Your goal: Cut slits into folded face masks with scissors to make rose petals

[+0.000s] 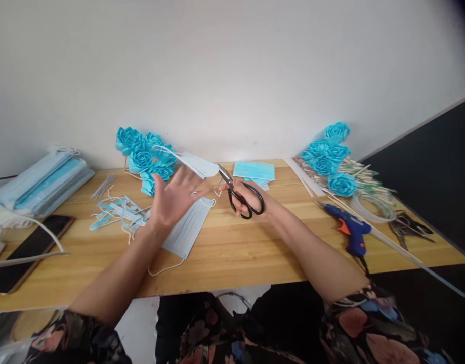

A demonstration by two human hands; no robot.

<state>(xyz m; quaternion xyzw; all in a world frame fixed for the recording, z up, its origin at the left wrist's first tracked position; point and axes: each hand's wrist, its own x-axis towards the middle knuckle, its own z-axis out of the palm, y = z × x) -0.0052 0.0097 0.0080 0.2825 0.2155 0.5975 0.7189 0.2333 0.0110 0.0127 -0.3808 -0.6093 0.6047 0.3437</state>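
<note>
My left hand is open, palm showing and fingers spread, above a light-blue face mask lying on the table. My right hand grips black-handled scissors, blades pointing up and to the left. A folded mask with white ear loops hangs in the air between the scissors' tip and my left fingertips. What supports it I cannot tell. Behind my right hand lie flat blue mask pieces. Left of my left hand is a tangle of cut mask strips and loops.
Blue fabric roses stand at the back left and back right. Stacked masks and a phone lie at left. On the right are a blue glue gun, a clear tape roll and dark-handled pliers.
</note>
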